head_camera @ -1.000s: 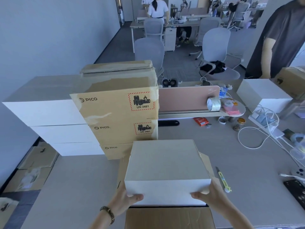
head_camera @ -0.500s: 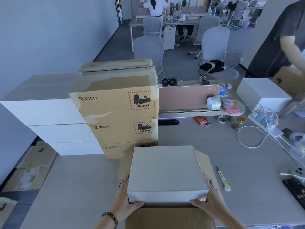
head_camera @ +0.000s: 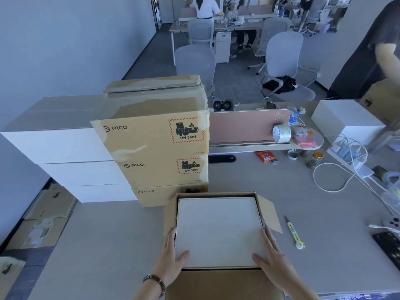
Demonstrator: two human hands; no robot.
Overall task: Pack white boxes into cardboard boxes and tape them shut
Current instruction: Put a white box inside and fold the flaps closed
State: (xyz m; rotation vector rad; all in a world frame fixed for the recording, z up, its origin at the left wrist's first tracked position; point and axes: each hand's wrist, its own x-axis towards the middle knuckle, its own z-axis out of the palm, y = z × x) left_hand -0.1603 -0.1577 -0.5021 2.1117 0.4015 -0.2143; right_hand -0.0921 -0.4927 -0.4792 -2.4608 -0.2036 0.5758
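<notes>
White box (head_camera: 218, 230) seated in open carton (head_camera: 268, 215) between hands. Left hand (head_camera: 173, 258), right hand (head_camera: 271, 259) flat-fingered, pressing box edges, gripping nothing. Flaps unfolded, taping left.

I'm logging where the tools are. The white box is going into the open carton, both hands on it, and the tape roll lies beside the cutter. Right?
Not quite. The head view shows the tape roll on the small shelf by the pink divider, far from the cutter. The rest holds.
</notes>
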